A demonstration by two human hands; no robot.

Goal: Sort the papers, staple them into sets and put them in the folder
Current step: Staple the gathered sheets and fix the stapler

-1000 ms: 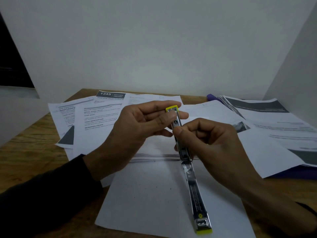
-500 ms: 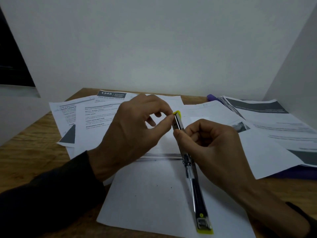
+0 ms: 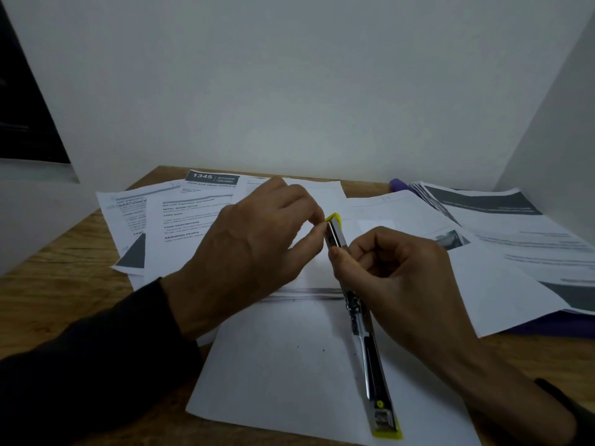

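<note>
A long metal stapler with yellow ends lies swung open across a blank white sheet, its near end resting on the paper. My right hand grips its raised far half, thumb on the metal channel. My left hand is palm down, and its thumb and fingertip pinch at the far yellow tip of the stapler. What sits between those fingertips is too small to tell. Under both hands lies a stack of papers with its edge showing.
Printed sheets fan out on the wooden table at the left. More printed pages lie on a purple folder at the right. White walls close in at the back and the right.
My left hand has rolled palm down, going from a fingers-across hold on the stapler's far end to a fingertip pinch at its tip. The right hand keeps its grip.
</note>
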